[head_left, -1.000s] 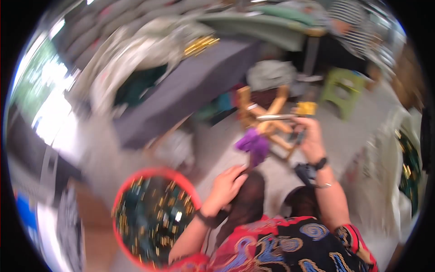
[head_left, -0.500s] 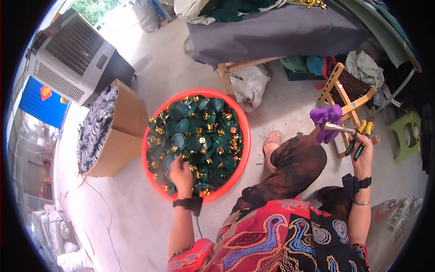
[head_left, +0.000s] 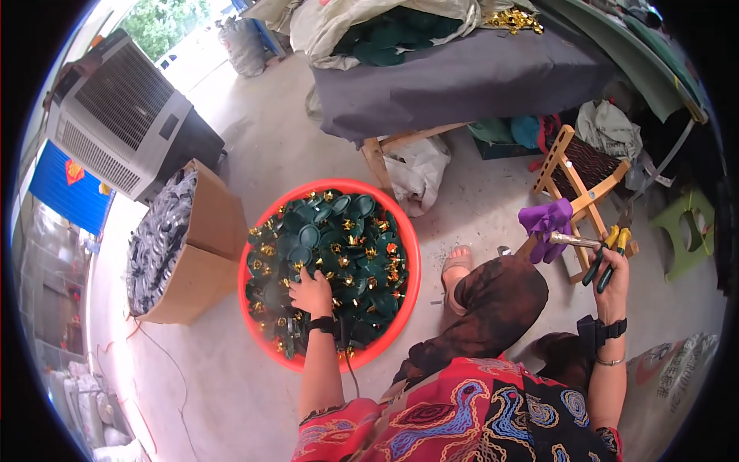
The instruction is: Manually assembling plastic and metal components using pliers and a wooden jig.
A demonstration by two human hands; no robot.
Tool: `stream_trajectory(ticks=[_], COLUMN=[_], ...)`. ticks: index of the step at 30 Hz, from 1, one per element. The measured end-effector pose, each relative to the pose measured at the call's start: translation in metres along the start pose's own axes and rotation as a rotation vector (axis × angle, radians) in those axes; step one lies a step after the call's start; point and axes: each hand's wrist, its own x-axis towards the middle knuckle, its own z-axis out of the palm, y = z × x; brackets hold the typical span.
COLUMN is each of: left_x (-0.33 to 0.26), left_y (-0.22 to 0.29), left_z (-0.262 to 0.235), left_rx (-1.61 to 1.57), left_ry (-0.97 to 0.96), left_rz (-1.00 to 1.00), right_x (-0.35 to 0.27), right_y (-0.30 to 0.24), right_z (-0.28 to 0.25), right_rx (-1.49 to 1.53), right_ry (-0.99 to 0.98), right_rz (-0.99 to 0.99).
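Observation:
My left hand (head_left: pixel 312 294) is over a round red basin (head_left: pixel 413 266), its fingers stretched out and apart among the pieces inside. The basin is heaped with dark green, disc-shaped plastic pieces (head_left: pixel 309 235) and small shiny gold pieces (head_left: pixel 371 252). Out to the right, my right hand (head_left: pixel 613 273) is closed around pliers (head_left: pixel 606 260) with dark green and yellow handles. A metal rod (head_left: pixel 573 240) runs from a bunched purple cloth (head_left: pixel 546 223) toward that hand. Whether the hand also touches the rod I cannot tell.
Left of the basin stands a cardboard box (head_left: pixel 204 250) of grey strips, with an air cooler (head_left: pixel 127 115) behind. A grey-covered table (head_left: pixel 454 88) is ahead. A wooden folding stool (head_left: pixel 583 185) and a green plastic stool (head_left: pixel 685 239) stand at right.
My left hand has spread its fingers and shifted slightly over the pieces. My right hand still holds the pliers. The whole scene sits a little lower in the picture.

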Motion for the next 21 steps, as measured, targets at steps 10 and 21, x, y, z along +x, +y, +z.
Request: stream_trajectory(ticks=[10,21], left_x=[-0.030,0.097], left_y=[0.007,-0.014], left_z=[0.006,-0.014], left_rx=[-0.439,-0.189], left_ry=[-0.029,0.242], left_rz=[0.317,0.188], right_x=[0.002,0.006], right_y=[0.005,-0.003], right_z=[0.012,-0.018], right_rx=[-0.029,-0.058], right_ry=[0.004,0.104], right_rz=[0.046,-0.021])
